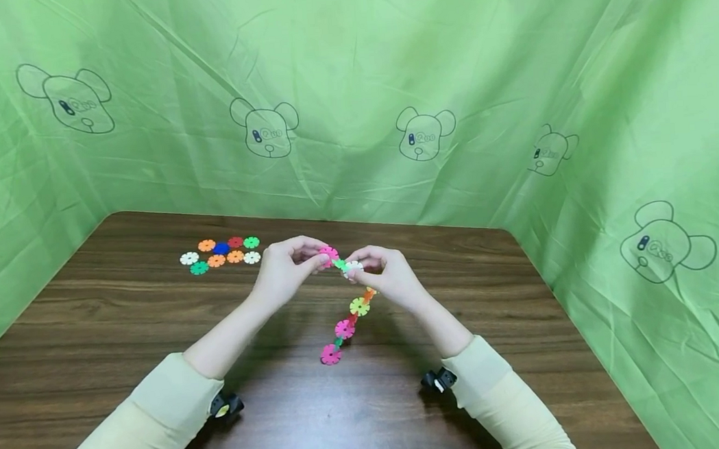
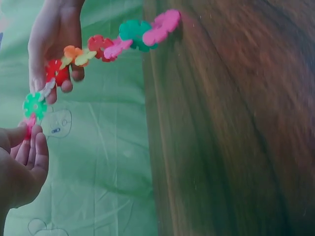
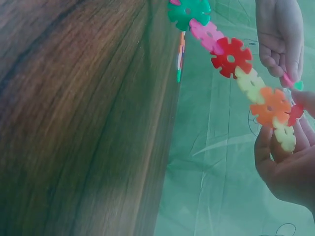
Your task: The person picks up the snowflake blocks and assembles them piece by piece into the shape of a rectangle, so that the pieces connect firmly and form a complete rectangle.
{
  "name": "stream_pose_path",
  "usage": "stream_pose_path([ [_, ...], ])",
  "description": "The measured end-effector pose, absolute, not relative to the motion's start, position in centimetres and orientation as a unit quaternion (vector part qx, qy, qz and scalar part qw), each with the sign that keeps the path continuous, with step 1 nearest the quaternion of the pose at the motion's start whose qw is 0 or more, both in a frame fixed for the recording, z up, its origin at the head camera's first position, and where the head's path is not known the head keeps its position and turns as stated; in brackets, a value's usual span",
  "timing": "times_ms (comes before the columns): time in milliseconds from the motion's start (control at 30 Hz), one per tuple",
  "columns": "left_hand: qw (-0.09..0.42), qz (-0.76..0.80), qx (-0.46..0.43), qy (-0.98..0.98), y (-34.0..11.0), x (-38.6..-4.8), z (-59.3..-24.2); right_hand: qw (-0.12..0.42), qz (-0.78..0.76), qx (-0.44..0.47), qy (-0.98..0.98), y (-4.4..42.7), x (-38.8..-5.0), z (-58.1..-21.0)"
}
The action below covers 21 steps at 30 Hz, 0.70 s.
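A chain of notched plastic discs hangs from the hands, its lower end a pink disc (image 1: 330,355) near the tabletop. My left hand (image 1: 282,270) pinches the pink disc (image 1: 329,256) at the upper end between thumb and fingers. Joined to that disc is a green one (image 2: 35,105). My right hand (image 1: 393,277) pinches the white disc (image 1: 353,269) beside the green one. In the right wrist view, red (image 3: 231,57), orange (image 3: 270,106) and pale yellow (image 3: 284,135) discs run down the chain by the right hand, whose fingers partly hide the upper part.
Loose discs in several colours lie on the wooden table (image 1: 123,301) at the back left, among them a blue one (image 1: 221,248) and a white one (image 1: 189,259). A green curtain (image 1: 337,61) with printed bear heads surrounds the table's back and sides.
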<state>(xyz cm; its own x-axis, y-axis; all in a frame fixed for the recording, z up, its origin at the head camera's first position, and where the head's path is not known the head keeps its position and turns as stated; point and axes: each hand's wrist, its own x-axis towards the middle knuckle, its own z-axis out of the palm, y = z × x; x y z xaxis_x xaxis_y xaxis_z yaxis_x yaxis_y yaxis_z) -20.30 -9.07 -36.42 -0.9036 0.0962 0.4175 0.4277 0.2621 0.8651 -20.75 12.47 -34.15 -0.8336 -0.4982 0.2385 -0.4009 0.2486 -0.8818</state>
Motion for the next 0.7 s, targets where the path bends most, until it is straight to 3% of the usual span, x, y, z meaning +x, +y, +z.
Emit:
stream_pose_path([
  [700, 0.169, -0.395, -0.122, -0.895, -20.3, -23.1, -37.8, 0.073, -0.669, -0.232, 0.702, 14.5, -23.4, -38.2],
])
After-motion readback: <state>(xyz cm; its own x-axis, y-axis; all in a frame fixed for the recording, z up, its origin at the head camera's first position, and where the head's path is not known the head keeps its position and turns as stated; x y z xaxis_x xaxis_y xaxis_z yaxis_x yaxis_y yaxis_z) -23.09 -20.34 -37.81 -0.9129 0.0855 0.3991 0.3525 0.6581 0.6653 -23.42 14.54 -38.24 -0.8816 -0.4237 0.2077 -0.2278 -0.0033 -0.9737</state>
